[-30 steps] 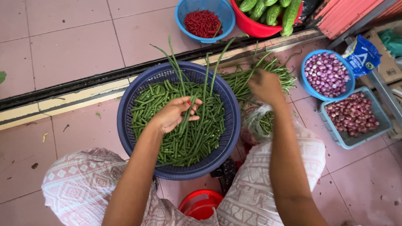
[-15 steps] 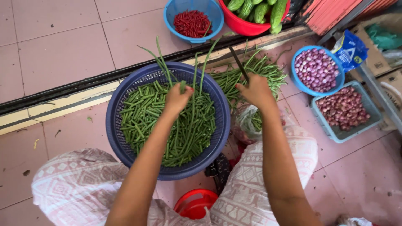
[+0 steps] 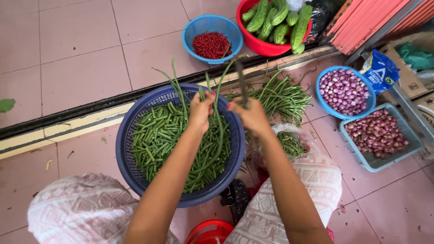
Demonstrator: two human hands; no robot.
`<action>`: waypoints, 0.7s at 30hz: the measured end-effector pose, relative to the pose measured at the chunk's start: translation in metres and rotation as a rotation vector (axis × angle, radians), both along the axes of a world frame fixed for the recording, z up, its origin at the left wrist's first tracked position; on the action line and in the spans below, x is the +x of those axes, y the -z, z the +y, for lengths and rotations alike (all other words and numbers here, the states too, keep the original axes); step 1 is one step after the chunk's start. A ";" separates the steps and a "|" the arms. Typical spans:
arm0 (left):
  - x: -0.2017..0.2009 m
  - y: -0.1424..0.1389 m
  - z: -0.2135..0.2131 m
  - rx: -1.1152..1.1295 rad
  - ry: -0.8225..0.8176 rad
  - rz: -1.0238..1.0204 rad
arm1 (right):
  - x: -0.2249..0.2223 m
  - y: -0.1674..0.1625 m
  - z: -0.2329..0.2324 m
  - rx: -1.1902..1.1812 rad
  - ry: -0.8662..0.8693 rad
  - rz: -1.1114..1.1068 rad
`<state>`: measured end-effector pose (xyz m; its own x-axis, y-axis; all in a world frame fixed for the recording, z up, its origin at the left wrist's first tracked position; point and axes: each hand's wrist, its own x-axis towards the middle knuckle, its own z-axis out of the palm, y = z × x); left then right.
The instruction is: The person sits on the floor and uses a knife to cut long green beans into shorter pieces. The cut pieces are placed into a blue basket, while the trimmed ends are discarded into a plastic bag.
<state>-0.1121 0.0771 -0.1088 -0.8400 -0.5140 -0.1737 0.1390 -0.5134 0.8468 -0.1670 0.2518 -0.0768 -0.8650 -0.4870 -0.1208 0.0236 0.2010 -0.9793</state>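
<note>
Risk lying in the knife [image 3: 241,82] slipping toward the left hand [image 3: 200,110], being so near; stalks possibly falling outside the blue basket [image 3: 131,135]. Left fingers pinching 1 bunch of long beans [image 3: 212,97] upright above the basket; right hand [image 3: 249,115] curling tight around the knife, both forearms reaching forward.

1. Pink square floor tiles [image 3: 68,54] spread under soft, even daylight.
2. A dark drain channel [image 3: 68,113] with a cream border crosses the floor.
3. Stacked orange slats [image 3: 375,16] lean at top right.
</note>
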 end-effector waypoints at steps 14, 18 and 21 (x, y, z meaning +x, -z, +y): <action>0.045 -0.136 -0.133 -0.258 -0.349 0.173 | 0.045 -0.014 -0.020 -0.007 -0.502 -0.097; 0.060 -0.159 -0.137 -0.364 -0.321 0.216 | 0.052 -0.017 -0.023 0.099 -0.558 -0.160; 0.061 -0.155 -0.125 -0.478 -0.307 0.236 | 0.053 -0.020 -0.018 0.170 -0.667 -0.184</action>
<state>-0.0511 -0.0480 0.0466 -0.6287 -0.7139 0.3083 0.4319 0.0090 0.9019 -0.1138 0.2337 -0.0564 -0.3478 -0.8667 -0.3575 0.0041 0.3799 -0.9250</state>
